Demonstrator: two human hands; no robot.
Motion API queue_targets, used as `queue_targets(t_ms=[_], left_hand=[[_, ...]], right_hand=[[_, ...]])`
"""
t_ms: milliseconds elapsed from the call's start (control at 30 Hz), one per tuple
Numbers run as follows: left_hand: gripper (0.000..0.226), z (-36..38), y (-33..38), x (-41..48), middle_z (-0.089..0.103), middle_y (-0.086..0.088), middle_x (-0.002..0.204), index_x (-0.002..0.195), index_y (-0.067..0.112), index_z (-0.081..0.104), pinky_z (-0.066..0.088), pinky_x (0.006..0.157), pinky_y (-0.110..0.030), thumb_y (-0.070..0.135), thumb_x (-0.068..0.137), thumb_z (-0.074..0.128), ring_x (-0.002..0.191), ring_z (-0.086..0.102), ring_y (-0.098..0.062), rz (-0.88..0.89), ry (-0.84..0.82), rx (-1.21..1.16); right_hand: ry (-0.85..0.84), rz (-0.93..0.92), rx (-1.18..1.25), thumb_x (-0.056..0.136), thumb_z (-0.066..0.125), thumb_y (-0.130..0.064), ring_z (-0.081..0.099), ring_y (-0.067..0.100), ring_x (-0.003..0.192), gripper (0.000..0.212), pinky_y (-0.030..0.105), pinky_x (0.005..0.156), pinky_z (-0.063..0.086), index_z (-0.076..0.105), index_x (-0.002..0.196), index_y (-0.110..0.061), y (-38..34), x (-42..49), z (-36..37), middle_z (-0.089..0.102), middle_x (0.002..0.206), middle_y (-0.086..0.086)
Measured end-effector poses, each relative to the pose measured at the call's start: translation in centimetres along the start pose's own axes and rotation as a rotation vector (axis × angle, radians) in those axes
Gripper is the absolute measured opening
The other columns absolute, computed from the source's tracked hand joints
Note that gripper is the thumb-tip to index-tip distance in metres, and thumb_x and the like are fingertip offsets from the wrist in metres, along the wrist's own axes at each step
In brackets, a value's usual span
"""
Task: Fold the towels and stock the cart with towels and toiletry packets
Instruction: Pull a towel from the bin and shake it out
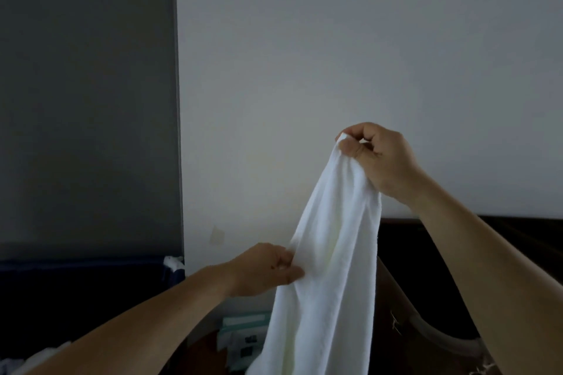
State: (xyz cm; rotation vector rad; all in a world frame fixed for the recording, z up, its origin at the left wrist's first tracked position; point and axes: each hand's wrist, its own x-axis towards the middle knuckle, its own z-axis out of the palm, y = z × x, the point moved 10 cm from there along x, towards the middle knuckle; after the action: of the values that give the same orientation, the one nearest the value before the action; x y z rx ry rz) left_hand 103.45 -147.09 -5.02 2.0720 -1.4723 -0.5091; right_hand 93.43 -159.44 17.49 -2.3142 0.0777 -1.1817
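While the white towel point(329, 253) hangs free in the air, carried by no surface, I log both hands on it.

Right hand point(380, 158): raised high against the pale wall point(304, 39). Thumb and curled fingers pinch the towel's top corner. Grip closed on the cloth.

Left hand point(265, 269): lower and to the left. Fingers and thumb pinch the towel's left edge, roughly midway down what I can see. Grip closed on the cloth as well.

Towel: drapes in long loose folds from the right hand's pinch, widening downward and running out of the bottom of my view. Its lower end is out of sight. It is unfolded, bunched lengthwise, with the left edge pulled slightly outward at the left hand.

Packets point(243, 335): teal and white with dark labels, low in view, just left of the towel's lower part and partly hidden behind it. They sit on something reddish-brown; I cannot tell what carries them.

Surroundings: a grey panel point(85, 100) fills the upper left beside the wall. Below it stands a dark blue bin point(82, 283) with a scrap of white cloth point(173, 262) at its top right corner. More white fabric point(39, 358) shows at the bottom left corner of my view, under the left forearm. Dark furniture point(487, 253) sits behind the right forearm.
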Motion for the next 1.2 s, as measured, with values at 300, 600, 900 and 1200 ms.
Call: queue_targets(t_ms=[300,600,900,1200], left_hand=[[0.034,-0.8,-2.4,-0.6,0.064,0.018,0.102,0.105,0.032,0.061,0.051,0.076,-0.023,0.06,0.085,0.058,0.092,0.062,-0.003,-0.015,0.25,0.028],[0.019,-3.0,-0.1,1.5,0.05,0.011,0.065,0.073,0.026,0.055,0.035,0.049,-0.011,0.024,0.088,0.068,0.058,0.046,-0.008,0.052,0.416,-0.06],[0.018,-2.7,-0.1,-0.5,0.062,-0.011,0.072,0.1,0.014,0.046,0.057,0.064,-0.045,0.019,0.092,0.061,0.068,0.063,-0.033,-0.054,0.614,-0.179],[0.047,-0.6,4.8,1.6,0.05,0.011,0.119,0.136,0.027,0.048,0.043,0.089,-0.011,0.024,0.092,0.066,0.103,0.05,0.006,0.164,0.59,-0.391]], right_hand=[[0.146,0.04,0.082,0.077,0.058,-0.056,0.059,-0.014,0.082,0.012,0.005,0.072,0.043,0.068,0.081,-0.05,0.3,0.8,-2.3,0.067,0.085,-0.034],[0.147,0.052,0.046,0.085,0.061,-0.044,0.057,-0.017,0.079,0.007,0.001,0.07,0.04,0.065,0.084,-0.04,1.2,0.1,-2.8,0.065,0.082,-0.038],[0.221,0.061,0.121,0.091,0.062,-0.031,0.059,-0.013,0.083,0.007,0.008,0.076,0.045,0.067,0.087,-0.035,0.3,0.4,-5.5,0.068,0.085,-0.024],[0.145,0.073,0.174,0.086,0.063,-0.04,0.063,-0.006,0.087,0.009,0.02,0.079,0.047,0.07,0.081,-0.043,0.7,-0.4,-3.8,0.07,0.087,-0.027]])
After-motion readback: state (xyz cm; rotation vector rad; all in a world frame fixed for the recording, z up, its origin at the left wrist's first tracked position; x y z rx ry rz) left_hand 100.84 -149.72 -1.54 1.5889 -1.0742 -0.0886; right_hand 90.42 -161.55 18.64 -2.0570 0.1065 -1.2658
